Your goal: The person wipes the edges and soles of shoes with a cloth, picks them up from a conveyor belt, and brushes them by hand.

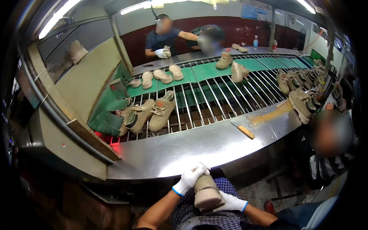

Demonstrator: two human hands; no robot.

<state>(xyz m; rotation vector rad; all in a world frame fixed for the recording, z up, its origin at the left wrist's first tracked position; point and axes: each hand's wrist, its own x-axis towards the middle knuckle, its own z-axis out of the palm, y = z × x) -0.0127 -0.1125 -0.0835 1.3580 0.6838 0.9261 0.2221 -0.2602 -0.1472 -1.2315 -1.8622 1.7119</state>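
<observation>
A beige shoe (pixel 207 191) is held over my lap, its pale thick sole end toward me. My left hand (pixel 191 177), in a white glove with a blue cuff edge, wraps the far end of the shoe. From the right, my right hand (pixel 230 201), gloved alike, grips the lower side by the sole; some of its fingers are hidden behind the shoe. Just beyond my hands runs the metal edge of the bench (pixel 184 157). A knife (pixel 243 130) with a wooden handle lies on it, to the right and apart from my hands.
Beyond the bench, metal bars (pixel 209 101) carry several beige shoes (pixel 163 111), with more on green sheets (pixel 203 73). A machine housing (pixel 69 142) stands at the left. Two people work across the line; another person (pixel 326 165) sits close on my right.
</observation>
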